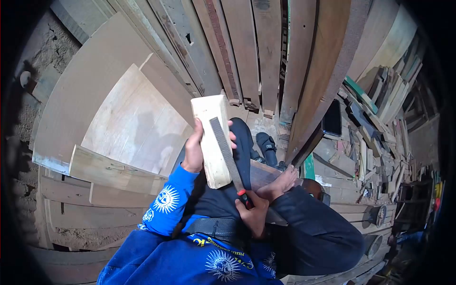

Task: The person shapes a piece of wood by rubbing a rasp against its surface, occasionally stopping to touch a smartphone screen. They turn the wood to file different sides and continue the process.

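My left hand (195, 148) grips a pale wooden block (211, 142) from its left side and holds it up on end over my lap. My right hand (254, 213) is closed on the red-and-black handle of a flat metal file (224, 148). The file's grey blade lies diagonally across the face of the block, its tip near the block's upper part. I sit with one leg bent across me, a bare foot (283, 182) resting on a dark board (260, 175) under the block.
Curved plywood sheets (133, 118) lean at the left. Upright planks (247, 47) stand ahead. A black sandal (267, 145) lies on the floor beyond my knee. Wood offcuts (375, 137) are heaped at the right, with a dark phone-like slab (332, 118) beside them.
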